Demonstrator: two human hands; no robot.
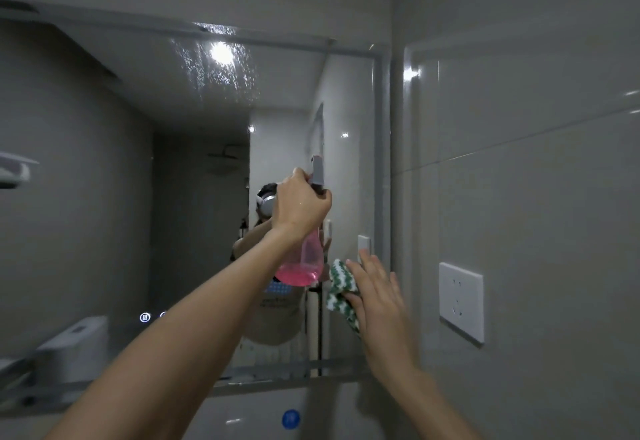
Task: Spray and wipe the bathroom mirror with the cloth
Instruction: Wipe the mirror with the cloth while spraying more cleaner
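The right hand [379,296] presses a green-and-white cloth [341,292] flat against the mirror [156,162] near its lower right corner, fingers straight and pointing up; the cloth's long axis runs roughly upright. Just left of it, the left hand [299,205] curls around the neck of a spray bottle [304,259], upright, pink liquid low, nozzle toward the mirror. Droplets [214,65] speckle the mirror's top. A socket [460,301] sits right of the mirror.
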